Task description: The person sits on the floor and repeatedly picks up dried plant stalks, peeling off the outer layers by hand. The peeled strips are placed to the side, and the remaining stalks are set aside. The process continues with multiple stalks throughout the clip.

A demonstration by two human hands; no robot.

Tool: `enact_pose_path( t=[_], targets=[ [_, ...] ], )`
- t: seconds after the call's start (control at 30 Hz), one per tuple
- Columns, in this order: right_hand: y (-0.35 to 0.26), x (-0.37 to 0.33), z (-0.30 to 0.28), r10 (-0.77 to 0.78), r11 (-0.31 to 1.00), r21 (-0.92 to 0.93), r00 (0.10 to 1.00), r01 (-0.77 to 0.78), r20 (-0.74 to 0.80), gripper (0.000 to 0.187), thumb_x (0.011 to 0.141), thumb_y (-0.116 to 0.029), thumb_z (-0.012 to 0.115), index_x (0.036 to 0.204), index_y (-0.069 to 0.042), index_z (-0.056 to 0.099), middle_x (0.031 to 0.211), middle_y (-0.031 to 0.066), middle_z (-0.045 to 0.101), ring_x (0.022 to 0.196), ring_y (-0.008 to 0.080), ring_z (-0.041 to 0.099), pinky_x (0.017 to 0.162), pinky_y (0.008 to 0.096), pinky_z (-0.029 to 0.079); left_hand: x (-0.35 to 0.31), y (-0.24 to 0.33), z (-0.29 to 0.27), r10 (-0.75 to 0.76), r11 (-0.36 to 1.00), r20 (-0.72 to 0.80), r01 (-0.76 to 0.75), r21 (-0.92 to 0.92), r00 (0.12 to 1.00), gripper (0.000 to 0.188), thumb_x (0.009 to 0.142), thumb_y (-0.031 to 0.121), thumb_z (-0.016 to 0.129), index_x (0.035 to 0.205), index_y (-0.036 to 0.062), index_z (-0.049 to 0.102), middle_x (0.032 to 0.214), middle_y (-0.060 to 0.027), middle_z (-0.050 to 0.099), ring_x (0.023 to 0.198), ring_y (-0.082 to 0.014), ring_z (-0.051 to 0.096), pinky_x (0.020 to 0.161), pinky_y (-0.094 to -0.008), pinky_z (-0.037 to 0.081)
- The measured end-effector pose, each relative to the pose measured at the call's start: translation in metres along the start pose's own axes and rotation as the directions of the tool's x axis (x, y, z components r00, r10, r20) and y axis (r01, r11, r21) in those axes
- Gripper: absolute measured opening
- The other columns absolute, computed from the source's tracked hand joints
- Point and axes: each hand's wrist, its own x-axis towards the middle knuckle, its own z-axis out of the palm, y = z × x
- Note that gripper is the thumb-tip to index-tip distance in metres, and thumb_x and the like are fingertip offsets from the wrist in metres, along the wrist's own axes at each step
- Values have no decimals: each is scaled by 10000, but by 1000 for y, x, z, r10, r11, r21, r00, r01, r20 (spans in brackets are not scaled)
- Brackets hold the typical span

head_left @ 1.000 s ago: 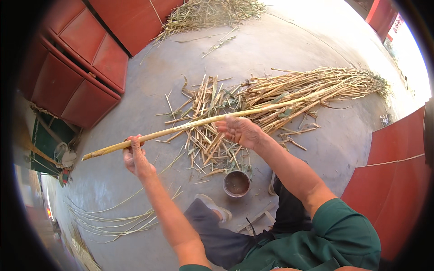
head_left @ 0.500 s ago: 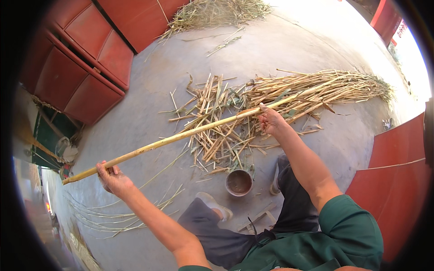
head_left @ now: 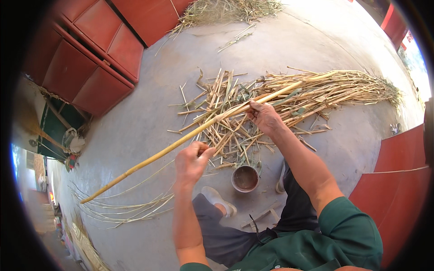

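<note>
A long yellow cane-like stalk (head_left: 167,149) slants across the view from lower left to upper right. My right hand (head_left: 266,118) is closed round its upper part, where a dry brown leaf sheath seems to cling. Just below the stalk's middle, and apart from it, is my left hand (head_left: 192,163), its fingers curled and thumb brought in. Whether anything small is pinched there is hidden. Behind my right hand, cut stalk pieces (head_left: 226,137) lie scattered beside a large bundle of stalks (head_left: 343,86) on the floor.
A dark round bowl (head_left: 245,179) stands between my feet, near a small wooden frame (head_left: 264,216). Thin green strips (head_left: 131,213) lie at left. Another straw heap (head_left: 226,11) is at the back. Red cabinets (head_left: 97,63) stand at left, a red panel (head_left: 398,180) at right.
My left hand has let go of the stalk's lower end and moved right, toward its middle. The stalk now tilts more steeply, with my right hand still on it.
</note>
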Motion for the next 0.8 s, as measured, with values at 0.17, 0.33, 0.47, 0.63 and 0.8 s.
enact_pose_path(
  t=[0.17,0.33,0.47,0.63,0.8],
  targets=[
    [30,-47,39,81,996,-57,969,-69,232,208,960,-55,626,1165,-85,619,1175,92,701,1065,180,653,938,316,509,35,39,1,563,781,-233,-419,463,793,298,814,278,803,944,22,723,811,-120,709,701,-298,664,661,-396,507],
    [31,-54,35,152,988,-36,960,-148,236,238,943,-92,649,1179,-87,610,1221,89,686,1096,175,640,942,305,506,40,-3,9,-8,999,164,-1,54,986,372,792,380,816,970,59,754,813,-123,722,736,-289,680,688,-382,511],
    [-10,-34,-8,85,995,-48,994,-89,-74,133,995,-176,589,1090,-90,626,1097,51,726,915,99,643,785,255,538,47,-23,-5,-169,981,240,186,-51,956,353,776,309,849,993,45,760,775,-57,717,700,-160,664,651,-320,503],
    [-19,-35,-14,107,983,-135,989,-121,-106,186,1020,-219,587,1062,-56,666,1017,38,738,755,81,638,621,222,553,51,-60,-19,-226,890,-136,148,-431,965,373,867,337,775,911,-21,684,742,-89,712,596,-231,625,579,-331,492],
    [-7,-39,-3,161,961,-217,985,-172,-67,240,1001,-272,636,1046,-42,685,966,38,743,783,85,673,616,199,558,65,-31,1,240,852,-385,-3,524,891,430,841,434,761,936,18,709,794,-81,716,684,-242,642,719,-372,477]
  ],
)
